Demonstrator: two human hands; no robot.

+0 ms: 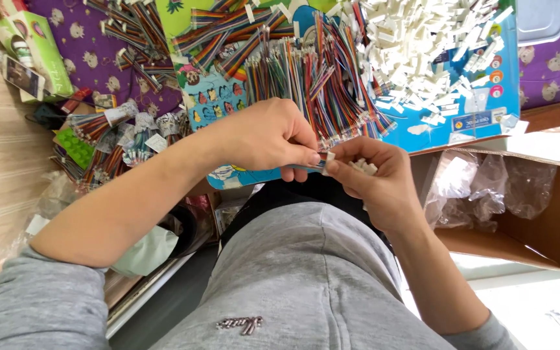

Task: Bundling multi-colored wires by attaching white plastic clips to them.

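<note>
My left hand (pixel 264 136) pinches a thin strip of coloured ribbon wires (pixel 306 167) between thumb and fingers. Touching it from the right, my right hand (pixel 374 178) holds a small white plastic connector (pixel 329 156) at the wire ends, with a few more white connectors (pixel 363 166) cupped in its palm. Both hands meet above my lap in grey clothing. Just beyond them lies a big heap of rainbow wire strips (pixel 319 78).
A pile of white connectors (pixel 422 45) lies on a blue mat at the top right. An open cardboard box (pixel 552 214) with clear plastic bags stands at the right. Bundled wires (pixel 108 120), a green carton (pixel 40 45) and clutter crowd the left.
</note>
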